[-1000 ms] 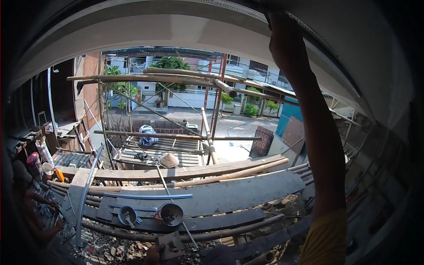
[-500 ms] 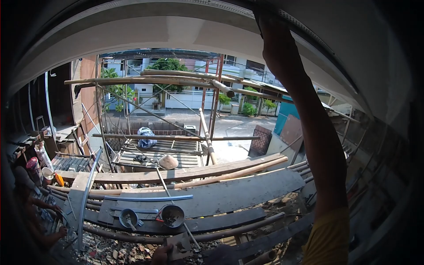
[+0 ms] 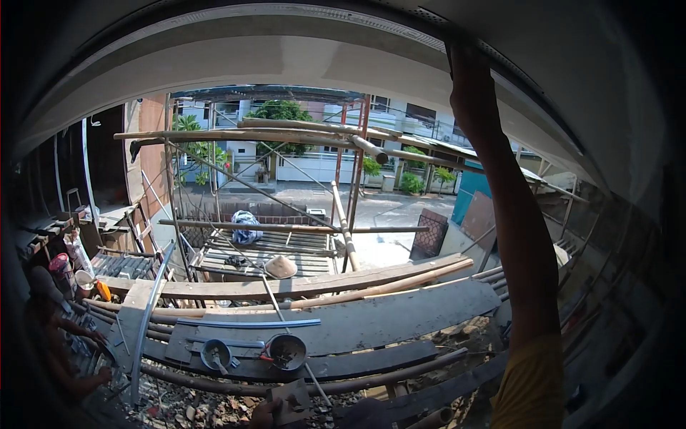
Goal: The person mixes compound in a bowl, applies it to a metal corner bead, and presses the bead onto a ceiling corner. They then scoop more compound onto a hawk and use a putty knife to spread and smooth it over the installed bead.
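My right arm, in a yellow sleeve, stretches up to the perforated metal strip (image 3: 411, 28) along the ceiling edge. At its top my right hand (image 3: 469, 68) is closed and in deep shadow; what it grips there is hidden. Low in the view, my left hand (image 3: 264, 413) is closed on the edge of a small flat board (image 3: 291, 402) with dark smears on it. Just beyond the board, on the planks, stand a dark round pan (image 3: 287, 351) of grey material and a smaller bowl (image 3: 216, 354) with a tool leaning in it.
Scaffold planks (image 3: 400, 314) and bamboo poles (image 3: 421, 274) cross below me, with rubble (image 3: 193, 404) beneath. A metal channel (image 3: 250, 323) lies on a plank. Another person (image 3: 68, 343) is at the lower left. A cone-shaped hat (image 3: 281, 267) rests on slats farther out.
The view has shifted slightly, so the scaffold appears a little lower and farther right. My right hand appears farther right along the ceiling strip. My left hand still holds the board.
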Tool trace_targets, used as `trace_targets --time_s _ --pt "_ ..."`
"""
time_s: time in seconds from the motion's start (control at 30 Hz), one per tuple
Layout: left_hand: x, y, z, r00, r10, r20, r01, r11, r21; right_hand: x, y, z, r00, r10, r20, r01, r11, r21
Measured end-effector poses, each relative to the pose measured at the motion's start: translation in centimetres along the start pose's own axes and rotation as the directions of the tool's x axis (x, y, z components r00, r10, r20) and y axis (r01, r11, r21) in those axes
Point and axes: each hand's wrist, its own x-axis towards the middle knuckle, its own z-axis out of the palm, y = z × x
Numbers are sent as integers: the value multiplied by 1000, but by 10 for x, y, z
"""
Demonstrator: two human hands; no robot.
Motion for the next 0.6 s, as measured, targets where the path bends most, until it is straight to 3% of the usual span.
trace_targets --time_s 0.2,0.3,0.37,0.43,0.5,0.57,0.6 --pt "-4 16 14 997 -14 73 11 999 34 -12 6 -18 993 -118 28 119 993 -15" --pt "-17 30 50 997 -21 78 24 999 -38 -36 -28 -41 979 -57 195 16 979 205" --pt "-24 42 78 999 -30 30 34 993 -117 -67 -56 -58 968 -127 216 38 928 372" --pt "-26 53 104 992 7 127 15 985 -171 -97 -94 -85 927 -269 263 40 765 642" --pt "-45 75 141 984 32 176 -17 996 -83 -146 -131 -101 831 -432 350 -67 548 834" --pt "-57 93 186 998 -13 55 22 986 -164 -183 -169 -117 575 -719 390 -115 401 909" --pt "-58 96 184 970 64 232 -33 990 -135 -205 -181 -123 560 -755 342 -191 284 940"
